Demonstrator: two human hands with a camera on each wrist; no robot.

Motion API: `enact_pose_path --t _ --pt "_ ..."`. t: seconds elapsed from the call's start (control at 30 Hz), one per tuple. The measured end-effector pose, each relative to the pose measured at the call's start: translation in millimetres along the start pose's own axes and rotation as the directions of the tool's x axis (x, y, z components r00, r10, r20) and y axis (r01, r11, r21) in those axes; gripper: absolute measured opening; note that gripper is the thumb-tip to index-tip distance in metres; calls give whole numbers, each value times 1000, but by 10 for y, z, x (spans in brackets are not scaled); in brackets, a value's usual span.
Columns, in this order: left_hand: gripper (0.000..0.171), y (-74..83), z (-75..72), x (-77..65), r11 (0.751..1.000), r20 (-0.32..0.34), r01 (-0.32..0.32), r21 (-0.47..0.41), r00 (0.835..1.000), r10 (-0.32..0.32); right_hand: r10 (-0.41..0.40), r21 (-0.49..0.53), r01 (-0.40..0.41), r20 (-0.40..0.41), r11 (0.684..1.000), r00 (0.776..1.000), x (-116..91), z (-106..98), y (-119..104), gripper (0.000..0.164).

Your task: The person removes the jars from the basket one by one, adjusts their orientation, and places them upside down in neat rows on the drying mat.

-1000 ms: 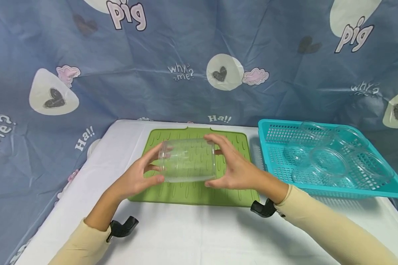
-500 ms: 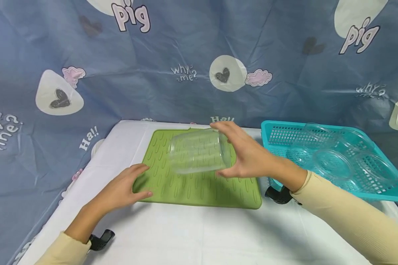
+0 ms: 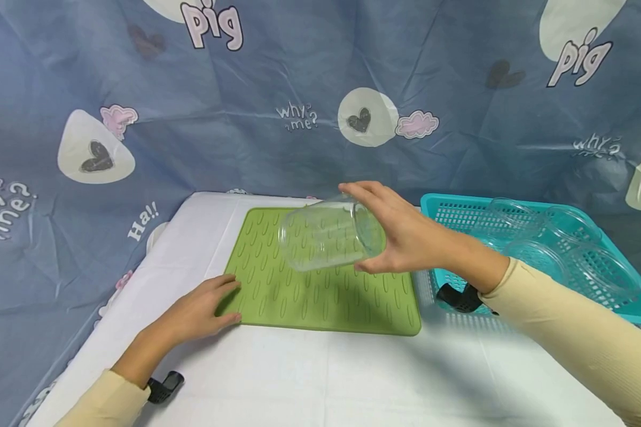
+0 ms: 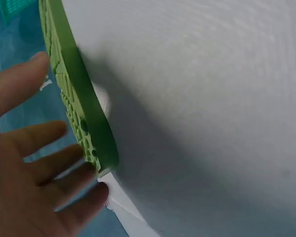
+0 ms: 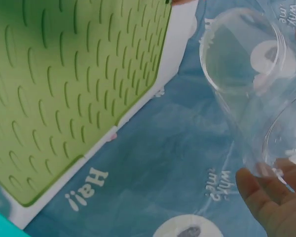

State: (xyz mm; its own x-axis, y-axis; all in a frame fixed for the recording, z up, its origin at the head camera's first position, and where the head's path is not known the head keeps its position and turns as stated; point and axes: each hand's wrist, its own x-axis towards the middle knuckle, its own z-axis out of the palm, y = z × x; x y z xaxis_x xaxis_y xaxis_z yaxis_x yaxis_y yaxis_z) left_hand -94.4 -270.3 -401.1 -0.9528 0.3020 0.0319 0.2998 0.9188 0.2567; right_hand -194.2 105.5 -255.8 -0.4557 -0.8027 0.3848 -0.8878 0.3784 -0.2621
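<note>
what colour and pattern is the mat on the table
The mat is green with rows of narrow ovals, clearest in the right wrist view.

Head view looks fwd & down from above, widest, incl. green rectangular ridged mat (image 3: 310, 305) and blue printed cloth backdrop (image 3: 235, 142). L wrist view is v. close, turned sideways, past left hand (image 4: 19, 182) along mat's edge. R wrist view, tilted, faces mat, backdrop & near clear cylindrical container (image 5: 251, 94), shared w/ head view.
</note>
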Motion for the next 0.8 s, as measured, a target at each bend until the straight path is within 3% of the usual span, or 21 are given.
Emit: enact_pose_path --t 0.37,0.63,0.8 --pt "64 53 19 34 999 99 37 -6 994 -37 -18 -45 19 27 999 999 84 -104 54 109" --pt "59 59 9 61 999 97 41 -5 995 -41 -39 -81 45 66 996 997 184 -173 53 110" --pt "58 71 17 67 998 99 58 -4 993 -57 -12 -87 22 116 996 993 244 -150 18 109"
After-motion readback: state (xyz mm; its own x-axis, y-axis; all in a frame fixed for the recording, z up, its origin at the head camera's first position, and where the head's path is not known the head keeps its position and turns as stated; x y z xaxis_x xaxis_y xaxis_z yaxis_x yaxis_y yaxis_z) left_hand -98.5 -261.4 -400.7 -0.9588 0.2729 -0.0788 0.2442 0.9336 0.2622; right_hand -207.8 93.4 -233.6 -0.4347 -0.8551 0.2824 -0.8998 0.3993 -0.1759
